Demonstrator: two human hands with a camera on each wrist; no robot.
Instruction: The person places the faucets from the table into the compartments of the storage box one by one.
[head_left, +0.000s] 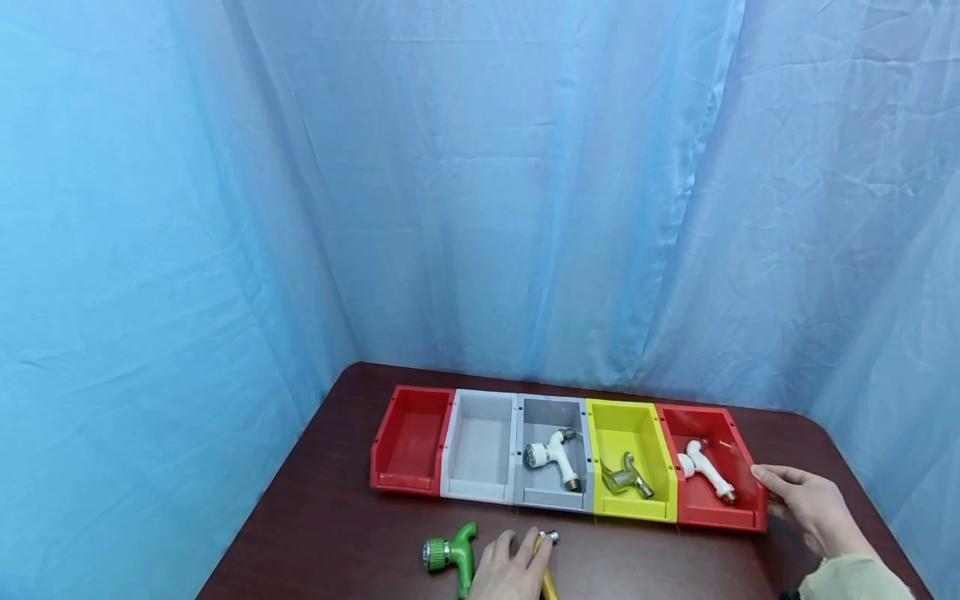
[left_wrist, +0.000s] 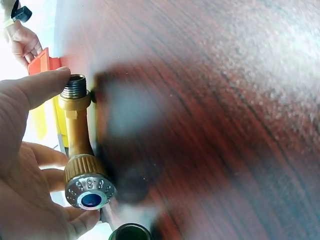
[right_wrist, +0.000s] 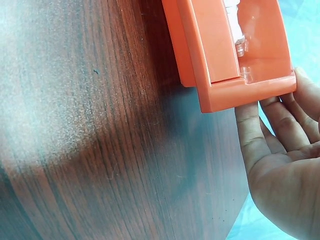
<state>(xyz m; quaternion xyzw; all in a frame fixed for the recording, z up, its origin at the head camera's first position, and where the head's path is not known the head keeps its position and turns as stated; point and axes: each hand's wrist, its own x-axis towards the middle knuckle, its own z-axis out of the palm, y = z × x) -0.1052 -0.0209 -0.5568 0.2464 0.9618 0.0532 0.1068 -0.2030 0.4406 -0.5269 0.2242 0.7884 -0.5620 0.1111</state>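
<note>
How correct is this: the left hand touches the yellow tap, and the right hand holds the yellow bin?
Not quite: the head view shows the right hand holding a red bin, not yellow. The left hand touches the yellow tap.

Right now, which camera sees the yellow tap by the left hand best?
The left wrist view: the yellow tap appears up close, threaded end and knob included. The head view shows only parts beside the left hand; the right wrist view shows none.
</note>
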